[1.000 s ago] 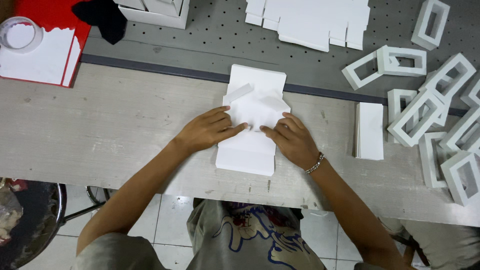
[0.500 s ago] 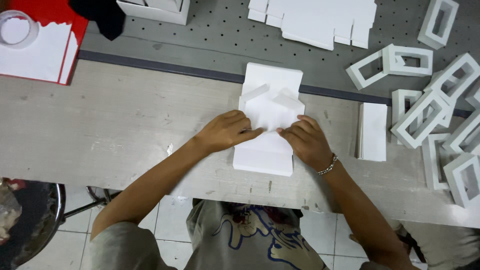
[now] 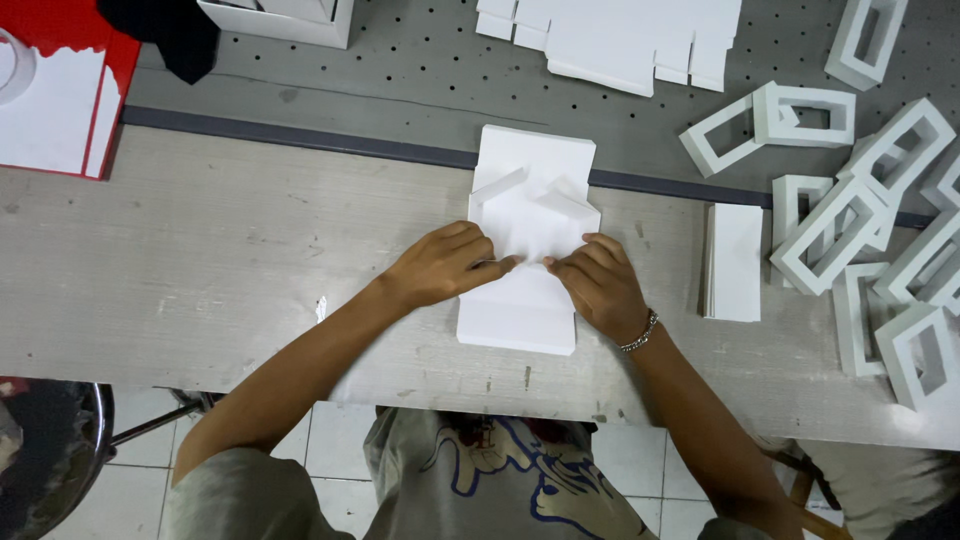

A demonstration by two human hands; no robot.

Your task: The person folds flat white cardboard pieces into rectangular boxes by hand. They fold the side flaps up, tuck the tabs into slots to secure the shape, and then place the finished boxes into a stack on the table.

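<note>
A flat white cardboard box blank (image 3: 530, 200) lies on the wooden table edge in front of me, with two flaps standing up near its far end. My left hand (image 3: 445, 265) presses down on the blank's left middle, fingers bent on the card. My right hand (image 3: 598, 285), with a bracelet at the wrist, presses the right middle. The fingertips of both hands nearly meet on a fold line at the centre.
A small stack of flat white cards (image 3: 733, 262) lies right of the blank. Several folded white open frames (image 3: 860, 230) are piled at the far right. More flat white blanks (image 3: 620, 35) lie on the grey perforated surface behind. A red tray (image 3: 55, 90) sits far left.
Both hands have drawn closer together on the blank's middle, fingertips now almost touching. The view has shifted slightly, so the blank sits a little further right in it.
</note>
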